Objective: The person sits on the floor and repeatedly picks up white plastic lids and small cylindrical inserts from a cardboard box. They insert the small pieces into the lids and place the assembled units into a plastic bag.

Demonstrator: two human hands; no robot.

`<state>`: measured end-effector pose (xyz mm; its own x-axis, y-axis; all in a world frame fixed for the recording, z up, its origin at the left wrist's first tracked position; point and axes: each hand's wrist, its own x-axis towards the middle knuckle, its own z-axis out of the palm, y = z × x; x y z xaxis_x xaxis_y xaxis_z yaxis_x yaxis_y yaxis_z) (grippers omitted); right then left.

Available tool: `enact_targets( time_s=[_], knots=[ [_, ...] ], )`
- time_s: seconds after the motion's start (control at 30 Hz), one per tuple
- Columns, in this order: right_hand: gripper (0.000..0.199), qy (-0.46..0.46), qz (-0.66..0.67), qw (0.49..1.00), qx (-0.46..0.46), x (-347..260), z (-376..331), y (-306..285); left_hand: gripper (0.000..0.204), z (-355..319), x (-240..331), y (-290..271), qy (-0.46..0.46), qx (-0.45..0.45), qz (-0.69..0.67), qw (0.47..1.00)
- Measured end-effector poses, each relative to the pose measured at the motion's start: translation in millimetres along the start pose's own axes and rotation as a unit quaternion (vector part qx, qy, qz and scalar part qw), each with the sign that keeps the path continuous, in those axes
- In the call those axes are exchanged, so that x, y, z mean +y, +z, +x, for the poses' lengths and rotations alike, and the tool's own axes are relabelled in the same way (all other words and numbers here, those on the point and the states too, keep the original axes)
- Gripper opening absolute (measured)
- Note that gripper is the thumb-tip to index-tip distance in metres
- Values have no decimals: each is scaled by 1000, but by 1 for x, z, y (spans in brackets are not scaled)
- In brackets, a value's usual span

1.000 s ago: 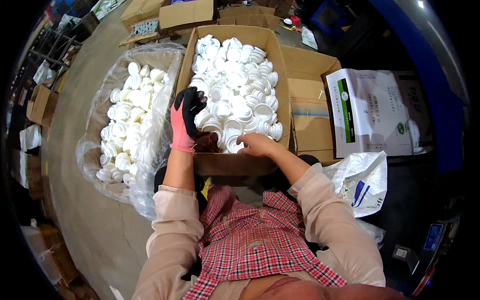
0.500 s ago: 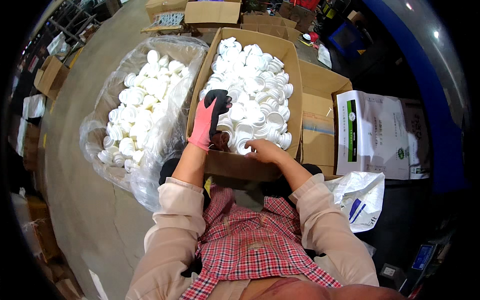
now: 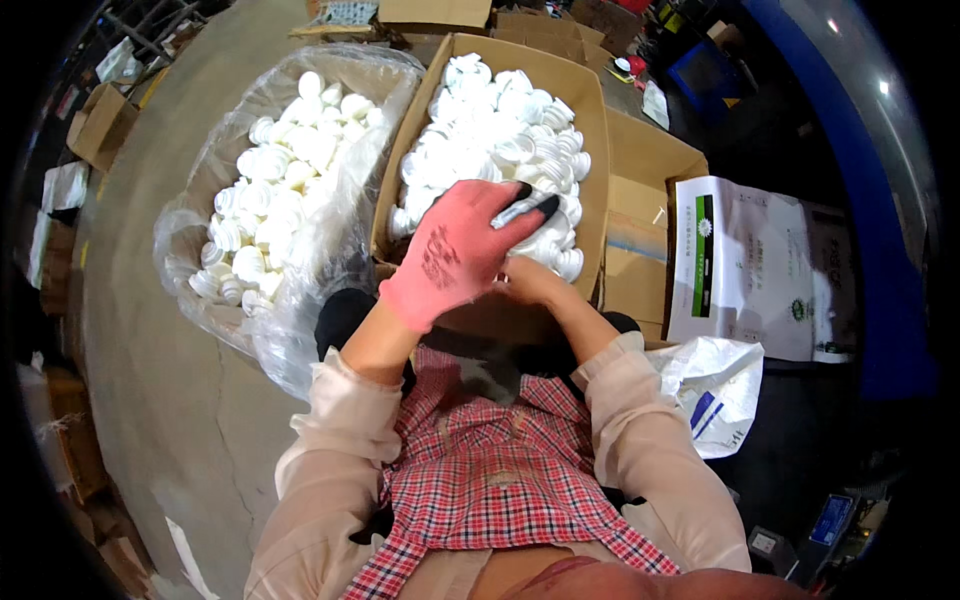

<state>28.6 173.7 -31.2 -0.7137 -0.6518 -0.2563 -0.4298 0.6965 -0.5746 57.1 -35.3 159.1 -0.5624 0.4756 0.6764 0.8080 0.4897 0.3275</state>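
My left hand (image 3: 455, 250), in a pink glove with black fingertips, is over the near part of a cardboard box (image 3: 391, 205) full of white ribbed plastic caps (image 3: 480, 125). Its fingers are bent, and a narrow greyish strip shows between two of them; I cannot tell its kind. Just below those fingers, at the near rim, is my bare right hand (image 3: 537, 280). The right fingers curl inward under the glove, and anything in them is hidden. Both hands meet closely there.
To the left, a clear plastic bag (image 3: 345, 240) lines a container of similar off-white pieces (image 3: 270, 190). On the right are an open cardboard box (image 3: 637, 215), a printed white sheet (image 3: 770, 265) and a white plastic sack (image 3: 715, 385). More boxes (image 3: 435, 12) stand beyond.
My left hand has moved right and nearer to me, turning its back upward, and now covers part of the right hand. The right fingers have drawn in. The brown thing beside the glove is now hidden.
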Motion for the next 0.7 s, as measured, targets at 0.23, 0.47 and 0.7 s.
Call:
enact_targets(
  time_s=[0.23, 0.47, 0.7],
  knots=[
    [42, 78, 66, 994, -49, 5, -5, -13, 37, 42, 152, -86, 22, -6, -199, 980],
    [41, 21, 52, 998, 26, 23, -12, -15, 36, 39, 188, -95, 15, -14, -151, 988],
    [44, 52, 22, 998, 23, 23, -17, -24, 35, 36, 164, -45, 173, 122, -146, 966]
  ],
)
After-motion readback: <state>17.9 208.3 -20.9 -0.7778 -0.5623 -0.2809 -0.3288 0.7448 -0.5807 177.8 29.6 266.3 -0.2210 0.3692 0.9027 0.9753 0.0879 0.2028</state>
